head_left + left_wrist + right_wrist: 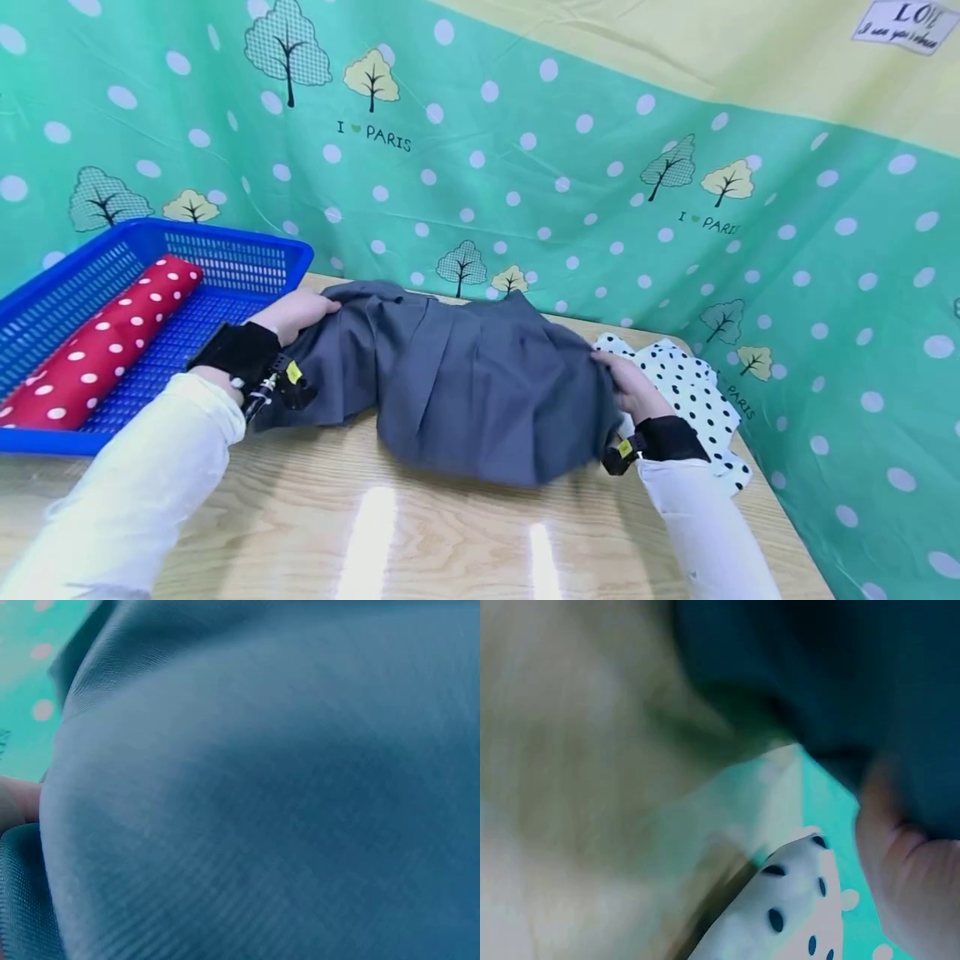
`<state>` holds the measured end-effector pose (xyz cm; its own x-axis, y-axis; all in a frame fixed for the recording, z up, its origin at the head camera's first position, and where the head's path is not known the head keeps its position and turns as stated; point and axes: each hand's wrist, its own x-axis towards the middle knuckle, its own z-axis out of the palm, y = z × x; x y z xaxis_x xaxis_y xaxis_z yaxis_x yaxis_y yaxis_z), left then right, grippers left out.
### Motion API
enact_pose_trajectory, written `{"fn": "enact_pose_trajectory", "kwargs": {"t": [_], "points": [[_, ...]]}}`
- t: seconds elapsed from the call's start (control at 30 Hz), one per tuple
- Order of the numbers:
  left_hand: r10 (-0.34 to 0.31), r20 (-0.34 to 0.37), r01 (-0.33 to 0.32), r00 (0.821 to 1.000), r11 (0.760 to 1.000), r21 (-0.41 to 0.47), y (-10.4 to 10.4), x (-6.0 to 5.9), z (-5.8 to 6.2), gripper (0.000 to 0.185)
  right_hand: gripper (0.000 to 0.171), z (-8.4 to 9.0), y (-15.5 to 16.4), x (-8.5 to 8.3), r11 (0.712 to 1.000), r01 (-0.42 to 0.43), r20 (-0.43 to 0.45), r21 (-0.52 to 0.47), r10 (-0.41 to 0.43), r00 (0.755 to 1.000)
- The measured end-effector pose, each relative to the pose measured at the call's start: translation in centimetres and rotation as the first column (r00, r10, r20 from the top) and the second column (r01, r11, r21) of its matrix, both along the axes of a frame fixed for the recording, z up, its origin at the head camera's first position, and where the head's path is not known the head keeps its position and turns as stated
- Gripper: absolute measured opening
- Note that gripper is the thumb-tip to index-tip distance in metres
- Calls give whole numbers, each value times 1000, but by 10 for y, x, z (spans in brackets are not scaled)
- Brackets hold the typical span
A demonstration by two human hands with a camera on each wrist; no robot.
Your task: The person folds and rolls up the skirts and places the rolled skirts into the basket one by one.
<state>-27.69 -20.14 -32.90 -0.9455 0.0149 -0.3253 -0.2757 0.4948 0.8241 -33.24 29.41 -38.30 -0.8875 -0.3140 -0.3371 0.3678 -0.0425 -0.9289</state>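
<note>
The left hand (294,313) and right hand (634,387) grip a pleated gray garment (468,383) over the wood-grain tabletop (457,546), before a polka-dot green curtain (517,179).

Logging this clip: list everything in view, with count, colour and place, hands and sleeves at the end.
pleated garment: 1, dark grey, between both hands, over the table
basket: 1, blue, left side
dotted red cloth: 1, red with white dots, inside the basket
dotted white cloth: 1, white with black dots, table's right side
table: 1, light wood, underneath
curtain: green and yellow, printed, behind
wrist straps: 2, black, one per wrist
sleeves: 2, white, on both arms
left hand: 1, bare, gripping the garment's left
right hand: 1, bare, gripping its right
</note>
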Motion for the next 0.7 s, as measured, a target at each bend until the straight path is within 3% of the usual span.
{"fn": "enact_pose_trajectory", "kwargs": {"t": [0.03, 0.07, 0.17, 0.23, 0.33, 0.43, 0.5, 0.57, 0.63, 0.7], "points": [[3, 5, -3, 1000, 999, -34, 1, 0, -4, 58, 43, -1, -5, 7, 991, -47, -44, 121, 53, 998], [6, 13, -5, 1000, 998, -58, 2, -1, -8, 59, 48, 8, -16, 21, 964, -38, -51, 263, 53, 997], [-44, 62, 49, 997, 995, -86, 4, 1, -14, 67, 53, 5, -24, 32, 877, -114, -52, 467, 156, 986], [-122, 138, 137, 983, 984, -110, 5, 5, -14, 78, 57, 1, -25, 35, 821, -159, -15, 548, 200, 980], [-297, 247, 344, 923, 922, -177, 7, 12, -10, 93, 64, -8, -26, 36, 772, -205, 34, 602, 232, 972], [-416, 310, 496, 855, 832, -251, 11, 17, -12, 95, 72, -10, -31, 39, 764, -237, 52, 600, 258, 965], [-468, 304, 545, 830, 798, -258, 18, 20, -15, 90, 73, -11, -35, 40, 767, -253, 54, 589, 275, 960], [-486, 255, 541, 836, 809, -229, 26, 21, -20, 79, 77, -12, -40, 42, 780, -270, 49, 564, 295, 954], [-466, 211, 499, 859, 855, -140, 36, 22, -26, 69, 80, -14, -44, 45, 798, -277, 44, 534, 301, 953], [-412, 169, 420, 895, 907, -13, 46, 22, -32, 64, 79, -16, -48, 48, 836, -295, 47, 462, 309, 950]]}}
